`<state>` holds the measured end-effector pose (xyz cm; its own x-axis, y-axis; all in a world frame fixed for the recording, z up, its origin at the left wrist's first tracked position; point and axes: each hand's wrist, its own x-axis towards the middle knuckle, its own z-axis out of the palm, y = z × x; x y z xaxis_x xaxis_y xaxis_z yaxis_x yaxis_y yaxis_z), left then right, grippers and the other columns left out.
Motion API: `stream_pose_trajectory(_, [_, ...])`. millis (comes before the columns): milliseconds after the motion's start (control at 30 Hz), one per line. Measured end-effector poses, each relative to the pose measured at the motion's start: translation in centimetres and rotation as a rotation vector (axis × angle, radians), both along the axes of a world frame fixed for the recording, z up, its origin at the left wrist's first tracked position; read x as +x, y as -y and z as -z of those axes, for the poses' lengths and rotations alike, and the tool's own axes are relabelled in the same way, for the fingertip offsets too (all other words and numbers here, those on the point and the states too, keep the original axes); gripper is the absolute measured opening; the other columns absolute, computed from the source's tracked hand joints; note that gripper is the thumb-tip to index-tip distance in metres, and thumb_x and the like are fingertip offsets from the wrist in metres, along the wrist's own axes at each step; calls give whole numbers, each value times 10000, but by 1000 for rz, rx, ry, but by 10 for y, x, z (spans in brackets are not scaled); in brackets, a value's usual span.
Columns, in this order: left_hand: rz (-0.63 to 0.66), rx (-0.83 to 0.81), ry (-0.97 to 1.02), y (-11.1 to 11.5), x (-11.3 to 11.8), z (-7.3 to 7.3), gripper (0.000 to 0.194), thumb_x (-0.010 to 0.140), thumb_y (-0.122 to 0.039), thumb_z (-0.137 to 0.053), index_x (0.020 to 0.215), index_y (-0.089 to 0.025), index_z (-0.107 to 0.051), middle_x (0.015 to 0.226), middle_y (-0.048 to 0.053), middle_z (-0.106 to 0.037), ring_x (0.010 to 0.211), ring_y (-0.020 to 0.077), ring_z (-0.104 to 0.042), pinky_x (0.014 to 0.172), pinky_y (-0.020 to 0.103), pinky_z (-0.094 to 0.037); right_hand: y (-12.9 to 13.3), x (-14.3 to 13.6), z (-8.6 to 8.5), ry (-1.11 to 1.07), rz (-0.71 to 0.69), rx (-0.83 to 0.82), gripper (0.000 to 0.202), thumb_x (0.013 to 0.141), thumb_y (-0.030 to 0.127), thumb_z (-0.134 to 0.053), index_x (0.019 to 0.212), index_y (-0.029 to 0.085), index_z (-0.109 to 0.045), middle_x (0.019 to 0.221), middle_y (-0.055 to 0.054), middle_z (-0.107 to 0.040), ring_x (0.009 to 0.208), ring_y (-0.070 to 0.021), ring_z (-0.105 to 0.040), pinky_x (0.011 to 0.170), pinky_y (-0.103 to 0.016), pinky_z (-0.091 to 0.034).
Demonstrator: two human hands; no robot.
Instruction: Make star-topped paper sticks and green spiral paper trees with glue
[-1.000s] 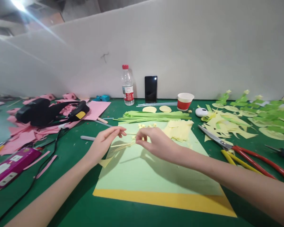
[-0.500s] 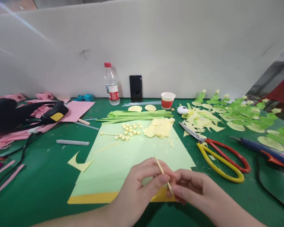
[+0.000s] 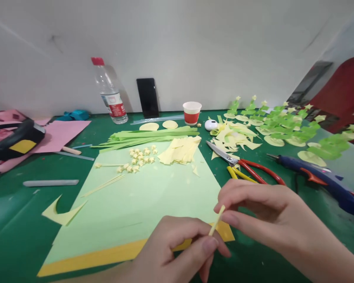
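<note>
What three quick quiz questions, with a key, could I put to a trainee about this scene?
1. True or false: the clear plastic bottle with a red cap stands left of the black rectangular phone.
2. Which is nearest the right hand?
A, the red-and-white round cup
B, the metal scissors with red and yellow handles
C, the flat pink paper sheet
3. What is the left hand pinching?

Key: 1, true; 2, B; 3, a thin pale-yellow paper strip.
</note>
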<state>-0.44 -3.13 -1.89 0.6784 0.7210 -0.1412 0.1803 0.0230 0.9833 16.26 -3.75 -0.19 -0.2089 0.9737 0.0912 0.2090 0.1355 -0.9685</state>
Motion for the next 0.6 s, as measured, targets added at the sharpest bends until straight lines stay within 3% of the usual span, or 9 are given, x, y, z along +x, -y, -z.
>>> stream_pose_trajectory(267, [25, 134, -5, 0, -3, 9, 271, 854, -243, -413, 718, -156, -630, 475, -48, -431, 447, 81, -421, 542, 141, -394, 0, 0, 4, -66, -11, -144, 97, 663, 201, -613, 567, 190, -607, 568, 19, -571, 468, -55, -474, 420, -118, -376])
stream_pose_trajectory(433, [-26, 117, -17, 3, 1, 8, 295, 853, -262, -402, 709, -152, -635, 454, -54, -408, 408, 72, -392, 495, 143, -373, 3, 1, 3, -178, -56, -271, 118, 685, 170, -585, 570, 178, -560, 553, 29, -564, 501, -53, -513, 460, -111, -398])
stream_pose_trajectory(600, [36, 96, -41, 1, -1, 7, 299, 863, -266, -388, 724, -150, -626, 439, -60, -423, 405, 64, -409, 469, 138, -337, 4, -1, 3, -269, -36, -369, 127, 659, 179, -594, 556, 165, -522, 549, 27, -543, 470, -49, -475, 432, -124, -381])
